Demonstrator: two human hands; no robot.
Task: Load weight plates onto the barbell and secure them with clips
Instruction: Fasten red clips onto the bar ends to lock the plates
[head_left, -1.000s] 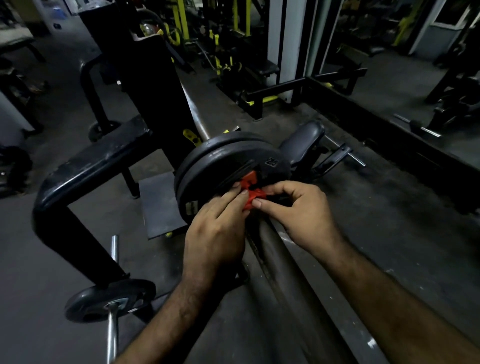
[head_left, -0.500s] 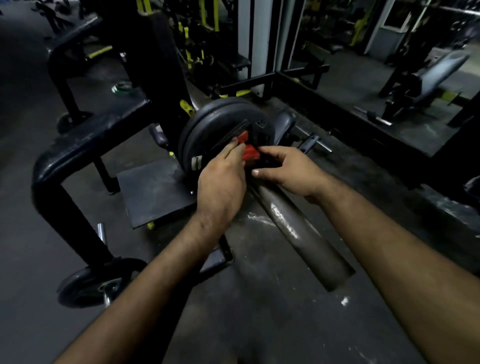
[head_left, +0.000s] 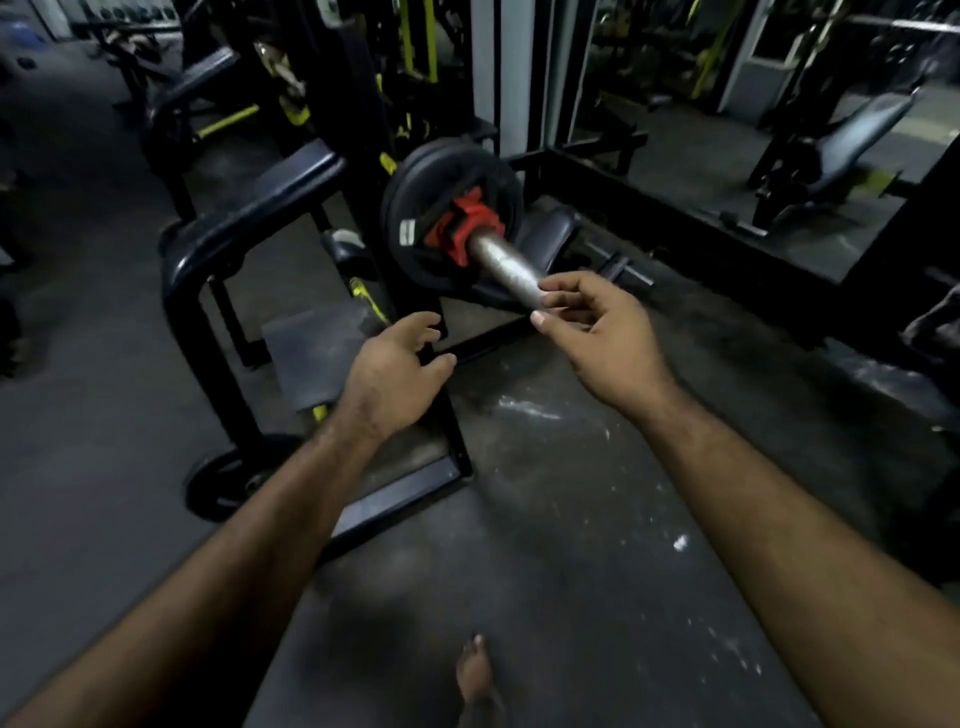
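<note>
Hands (head_left: 400, 371) (head_left: 602, 332) now off clip (head_left: 464, 227) (seemingly seated against plates (head_left: 415, 208)).

Single head-worn view, angled forward and down

The dark gym floor (head_left: 571, 519) is looked down on from standing height; both forearms are seen reaching in from the bottom edge, toward the nearby grey steel barbell sleeve (head_left: 501, 262).
</note>
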